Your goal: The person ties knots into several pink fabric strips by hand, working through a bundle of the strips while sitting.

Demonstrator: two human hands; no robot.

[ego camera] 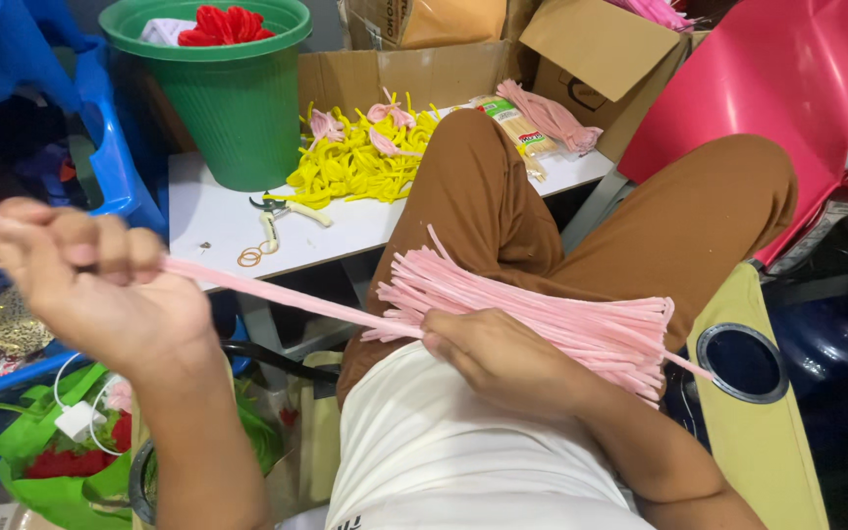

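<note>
While the left hand [100, 285] pinches one pink pipe cleaner [277, 294], draw straight; keep right hand [488, 353] pressing bundle [561, 319] flat.

it looked like a small home craft workshop: heaps of yellow pipe cleaners [360, 162] lay on a low white table [218, 221] with pliers [282, 211], among open cardboard boxes [596, 59], a green bucket [233, 108] and blue plastic crates [100, 128].
</note>
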